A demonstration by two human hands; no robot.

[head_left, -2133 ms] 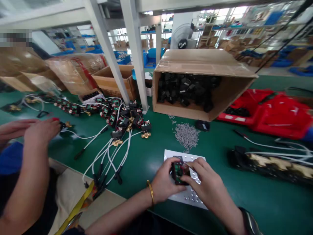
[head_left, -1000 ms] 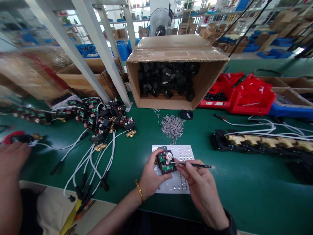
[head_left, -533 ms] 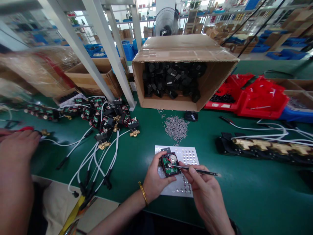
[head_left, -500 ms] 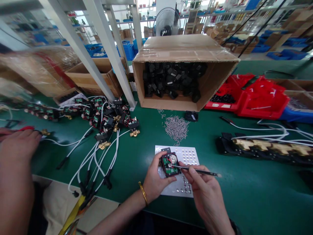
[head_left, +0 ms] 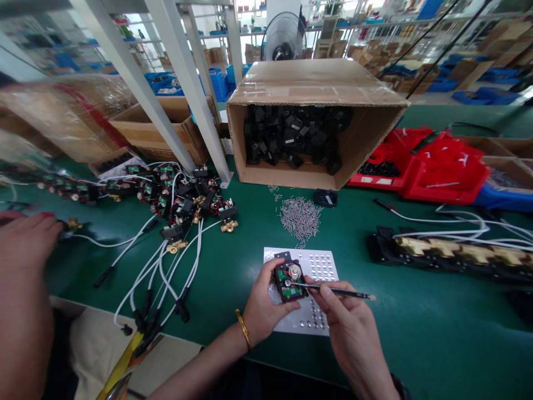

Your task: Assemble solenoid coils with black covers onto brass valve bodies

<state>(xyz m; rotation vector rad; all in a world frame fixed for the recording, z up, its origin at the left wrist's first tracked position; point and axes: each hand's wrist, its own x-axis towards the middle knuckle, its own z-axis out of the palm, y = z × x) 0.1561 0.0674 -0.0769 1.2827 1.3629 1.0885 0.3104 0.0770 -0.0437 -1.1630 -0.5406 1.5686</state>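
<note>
My left hand (head_left: 262, 303) grips a small black housing (head_left: 290, 280) with a green circuit board and a round metal part inside. Between the fingers of my right hand (head_left: 352, 319) lies a pair of thin dark tweezers (head_left: 345, 291). Their tip reaches over the board and meets, or nearly meets, a small silver disc there; contact cannot be made out. Under both hands is a white sheet (head_left: 291, 325) carrying rows of small shiny round pieces. A heap of small metal pins or screws (head_left: 300, 221) sits just beyond the sheet.
A cardboard box (head_left: 318, 83) of black parts stands at the back. Assemblies with white cables (head_left: 183, 208) crowd the left, near a co-worker's hand (head_left: 31, 239). Brass valve bodies in a black holder (head_left: 449, 253) and red bins (head_left: 445, 172) are on the right.
The tweezers' tip has shifted slightly left over the circuit board. The co-worker's hand at the left has moved a little further left. My left hand keeps its hold.
</note>
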